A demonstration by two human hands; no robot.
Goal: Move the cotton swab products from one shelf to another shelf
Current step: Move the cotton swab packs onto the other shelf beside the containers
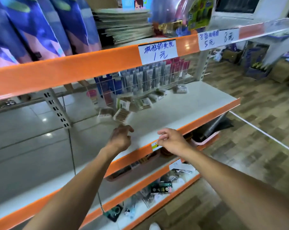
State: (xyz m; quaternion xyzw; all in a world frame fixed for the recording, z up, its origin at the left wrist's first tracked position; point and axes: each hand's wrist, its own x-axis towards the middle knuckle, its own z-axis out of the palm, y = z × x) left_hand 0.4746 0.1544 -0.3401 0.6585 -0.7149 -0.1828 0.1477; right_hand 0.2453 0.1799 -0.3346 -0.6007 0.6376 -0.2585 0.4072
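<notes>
left hand [121, 137]: hovering over front of white middle shelf [182, 110], fingers loosely curled, gripping nothing, fingertips pointing to 12 o'clock at the nearest swab pack.
right hand [172, 140]: hanging at shelf's orange front lip, at 3 o'clock of left hand, half-curled, gripping nothing; thumb and forefinger near each other, nothing visible between.
cotton swab packs [121, 114]: lying on middle shelf, loose row trailing from just past left fingertips toward 1 o'clock along the wire grid [140, 83]; nearest one tilted, blurred.
far swab pack [180, 89]: sitting at row's end, beside grid.
tubes [150, 77]: hanging behind grid, grey and red.
price label [158, 51]: sticking on upper orange rail, handwritten.
lower shelf [157, 193]: showing at 6 o'clock of hands, mixed small items lying on it.
image: motion blur, small details unclear.
</notes>
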